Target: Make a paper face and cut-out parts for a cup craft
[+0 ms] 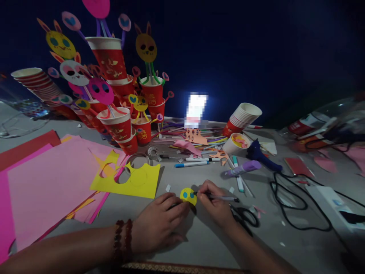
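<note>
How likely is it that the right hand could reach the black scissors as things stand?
Probably yes: the scissors lie on the table right beside the right hand, with nothing between; but that hand is holding a pen.

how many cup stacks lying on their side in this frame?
2. One stack at far left, behind the pink paper; another stack right of centre, beyond the purple marker. More may hide behind the decorated upright cups.
</note>
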{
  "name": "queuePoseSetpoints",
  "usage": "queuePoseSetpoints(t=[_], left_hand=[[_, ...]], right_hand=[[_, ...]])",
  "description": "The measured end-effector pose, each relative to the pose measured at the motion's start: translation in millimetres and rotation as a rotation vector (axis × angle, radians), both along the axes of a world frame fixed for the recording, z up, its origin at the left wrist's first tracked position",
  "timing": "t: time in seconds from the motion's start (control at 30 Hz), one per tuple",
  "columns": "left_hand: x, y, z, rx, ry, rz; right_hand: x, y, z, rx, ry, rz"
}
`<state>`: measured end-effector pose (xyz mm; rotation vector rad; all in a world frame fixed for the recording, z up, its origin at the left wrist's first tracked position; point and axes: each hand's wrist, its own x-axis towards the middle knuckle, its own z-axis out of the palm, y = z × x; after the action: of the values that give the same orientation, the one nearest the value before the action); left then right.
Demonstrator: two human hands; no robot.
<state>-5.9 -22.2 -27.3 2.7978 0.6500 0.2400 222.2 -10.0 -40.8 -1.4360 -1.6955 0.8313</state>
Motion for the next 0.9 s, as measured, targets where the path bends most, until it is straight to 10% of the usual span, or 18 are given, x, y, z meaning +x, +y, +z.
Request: queuePoseSetpoints(t=[0.9], left_hand=[[-0.2,-0.3,-1.5,0.007,-0.015,-0.001]], right_hand=[[0.9,1.0,-1.5,0.023,0.006,-0.025]])
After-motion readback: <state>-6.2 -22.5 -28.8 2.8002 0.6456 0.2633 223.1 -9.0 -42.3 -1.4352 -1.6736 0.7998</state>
